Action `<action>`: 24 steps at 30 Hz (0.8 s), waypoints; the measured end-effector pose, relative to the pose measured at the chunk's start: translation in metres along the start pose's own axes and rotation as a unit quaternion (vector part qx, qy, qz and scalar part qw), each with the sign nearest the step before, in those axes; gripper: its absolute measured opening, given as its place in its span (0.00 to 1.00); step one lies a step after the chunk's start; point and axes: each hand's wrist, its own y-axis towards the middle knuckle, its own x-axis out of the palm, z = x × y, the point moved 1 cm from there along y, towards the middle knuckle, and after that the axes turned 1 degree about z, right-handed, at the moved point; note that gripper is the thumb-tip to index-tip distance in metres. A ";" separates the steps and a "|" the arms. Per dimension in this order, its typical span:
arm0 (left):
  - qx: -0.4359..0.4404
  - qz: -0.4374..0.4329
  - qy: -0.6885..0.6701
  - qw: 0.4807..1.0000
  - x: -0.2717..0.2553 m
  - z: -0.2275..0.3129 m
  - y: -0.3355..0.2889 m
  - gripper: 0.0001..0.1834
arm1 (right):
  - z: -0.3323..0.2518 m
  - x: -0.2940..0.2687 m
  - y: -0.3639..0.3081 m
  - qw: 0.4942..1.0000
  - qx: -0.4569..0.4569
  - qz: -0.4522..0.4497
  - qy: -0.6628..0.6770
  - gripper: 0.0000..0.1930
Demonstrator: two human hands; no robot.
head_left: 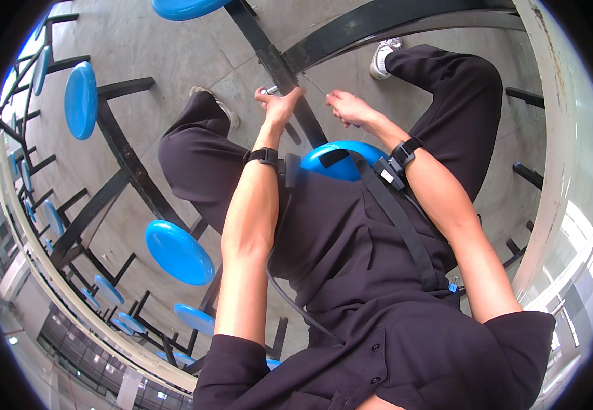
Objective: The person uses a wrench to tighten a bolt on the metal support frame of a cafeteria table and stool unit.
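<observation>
My left hand (280,108) is over the black metal beam (274,65) in front of the seat between my legs. Its fingers curl at a short silver metal piece (269,90), whose exact kind is hard to make out. To the right, my right hand (352,109) is closed around a slim tool, with a thin straight metal shaft (315,83) reaching toward the beam. A bit of blue shows below that fist, so it looks like a screwdriver. The shaft's tip ends close to the beam; whether it touches cannot be seen.
Beneath me is a round blue seat (346,156). More blue stools (179,251) on black metal frames fill the left side. A wide black curved support (378,31) crosses the top. Pale tabletop edges (546,171) run along both sides. Straps and a cable hang near my forearms.
</observation>
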 end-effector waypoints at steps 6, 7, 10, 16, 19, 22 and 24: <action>0.002 -0.003 -0.006 1.000 0.000 -0.001 0.001 0.58 | 0.016 0.004 0.007 0.998 0.004 -0.037 0.042 0.14; 0.001 -0.003 0.002 1.000 0.001 0.000 0.001 0.58 | 0.020 0.002 0.011 0.995 0.016 -0.067 0.065 0.15; 0.015 0.004 0.008 1.000 0.000 -0.002 0.001 0.57 | 0.024 0.004 0.016 0.994 0.034 -0.097 0.048 0.16; -0.003 -0.027 -0.004 1.000 0.001 0.004 -0.003 0.55 | 0.032 0.009 0.026 0.993 0.000 -0.105 0.056 0.18; -0.010 -0.042 -0.025 0.999 -0.001 0.005 -0.005 0.54 | 0.037 0.010 0.035 0.990 -0.001 -0.121 0.074 0.19; -0.009 -0.054 -0.042 0.998 -0.007 0.001 -0.004 0.54 | 0.034 0.017 0.042 0.994 -0.028 -0.099 0.026 0.19; -0.008 -0.067 -0.043 0.997 -0.006 0.004 -0.004 0.53 | 0.034 0.017 0.049 0.995 -0.045 -0.082 0.020 0.17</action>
